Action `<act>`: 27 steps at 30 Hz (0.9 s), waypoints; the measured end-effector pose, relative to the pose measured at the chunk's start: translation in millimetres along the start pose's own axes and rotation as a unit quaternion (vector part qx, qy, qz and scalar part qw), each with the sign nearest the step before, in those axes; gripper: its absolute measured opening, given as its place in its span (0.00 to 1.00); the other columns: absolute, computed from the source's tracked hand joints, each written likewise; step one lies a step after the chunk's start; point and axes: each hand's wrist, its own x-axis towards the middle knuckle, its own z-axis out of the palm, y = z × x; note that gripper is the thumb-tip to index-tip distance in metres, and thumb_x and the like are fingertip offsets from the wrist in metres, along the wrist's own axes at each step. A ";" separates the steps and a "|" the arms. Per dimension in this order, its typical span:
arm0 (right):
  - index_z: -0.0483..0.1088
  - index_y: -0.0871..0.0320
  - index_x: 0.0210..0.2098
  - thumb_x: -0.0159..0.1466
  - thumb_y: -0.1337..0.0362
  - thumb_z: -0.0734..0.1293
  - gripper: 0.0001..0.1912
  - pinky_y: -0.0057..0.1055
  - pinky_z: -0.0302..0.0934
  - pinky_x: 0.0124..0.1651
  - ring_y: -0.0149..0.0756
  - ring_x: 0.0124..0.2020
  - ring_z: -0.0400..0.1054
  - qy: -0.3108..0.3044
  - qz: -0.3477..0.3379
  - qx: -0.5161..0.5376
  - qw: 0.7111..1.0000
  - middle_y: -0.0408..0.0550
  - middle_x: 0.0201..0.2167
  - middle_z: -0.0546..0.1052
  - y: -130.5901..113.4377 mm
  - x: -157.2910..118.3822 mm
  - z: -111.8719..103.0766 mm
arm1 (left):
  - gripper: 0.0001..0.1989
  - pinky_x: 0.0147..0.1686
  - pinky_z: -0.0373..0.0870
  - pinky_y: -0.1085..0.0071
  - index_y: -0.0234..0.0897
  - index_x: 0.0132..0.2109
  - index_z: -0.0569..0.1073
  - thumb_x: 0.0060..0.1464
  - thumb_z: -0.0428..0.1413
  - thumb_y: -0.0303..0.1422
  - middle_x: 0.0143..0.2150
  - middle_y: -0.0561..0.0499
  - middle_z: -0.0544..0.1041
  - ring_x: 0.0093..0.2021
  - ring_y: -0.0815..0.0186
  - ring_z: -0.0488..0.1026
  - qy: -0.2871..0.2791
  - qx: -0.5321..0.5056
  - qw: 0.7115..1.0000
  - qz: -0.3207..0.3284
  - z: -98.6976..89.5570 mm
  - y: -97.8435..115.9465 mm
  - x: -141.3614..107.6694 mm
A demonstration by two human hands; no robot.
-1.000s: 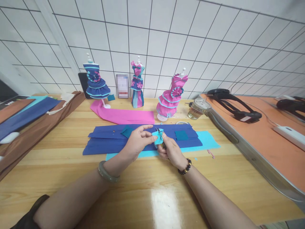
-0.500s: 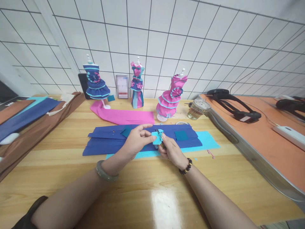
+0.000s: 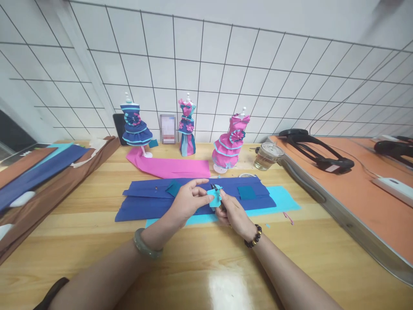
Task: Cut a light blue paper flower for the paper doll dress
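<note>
Pinched between our left fingers point(image 3: 205, 200) and our right fingers point(image 3: 225, 198), which also grip a dark-tipped tool point(image 3: 214, 187), the light-blue scrap point(image 3: 213, 200) could tear if that tool slips

Looks slightly higher now, taking in more plain wall point(image 3: 290, 19) across the top of the frame. Puts the three doll dresses, the blue cloth point(image 3: 138, 206), the left hand point(image 3: 190, 197) and the right hand point(image 3: 235, 215) a little lower in the frame. Shows the light-blue scrap point(image 3: 213, 198) at centre flatter than at first, and more of a white object point(image 3: 5, 231) at the left edge.
</note>
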 end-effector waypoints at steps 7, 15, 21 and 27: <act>0.50 0.57 0.14 0.60 0.44 0.50 0.27 0.23 0.38 0.14 0.22 0.11 0.41 -0.001 0.002 -0.006 1.000 0.35 0.09 0.49 1.2 0.5 -0.2 | 0.26 0.32 0.61 0.74 0.32 0.47 0.66 0.37 0.61 0.31 0.24 0.56 0.67 0.27 0.72 0.66 0.000 0.004 1.000 0.004 -1.8 -0.4 -0.5; 0.52 0.57 0.16 0.60 0.45 0.52 0.26 0.23 0.39 0.14 0.22 0.12 0.41 -0.001 -0.001 -0.006 1.000 0.35 0.10 0.50 4.2 1.7 -1.2 | 0.26 0.32 0.61 0.74 0.33 0.46 0.67 0.37 0.61 0.31 0.24 0.57 0.67 0.26 0.72 0.66 -0.007 0.007 1.000 0.006 -3.8 2.8 0.0; 0.51 0.57 0.17 0.61 0.45 0.51 0.25 0.23 0.39 0.14 0.22 0.12 0.42 -0.003 0.010 -0.014 1.000 0.35 0.11 0.49 3.7 1.5 -1.8 | 0.26 0.33 0.62 0.73 0.33 0.47 0.66 0.37 0.61 0.31 0.24 0.56 0.68 0.26 0.72 0.66 -0.021 0.016 1.000 -0.001 -5.9 5.2 0.8; 0.50 0.57 0.16 0.61 0.46 0.50 0.26 0.23 0.38 0.15 0.22 0.11 0.42 -0.012 -0.004 -0.012 1.000 0.34 0.10 0.49 1.4 0.8 -0.7 | 0.26 0.33 0.61 0.74 0.33 0.48 0.66 0.39 0.60 0.30 0.25 0.56 0.67 0.26 0.73 0.65 -0.043 0.031 0.999 -0.003 -9.0 7.0 0.7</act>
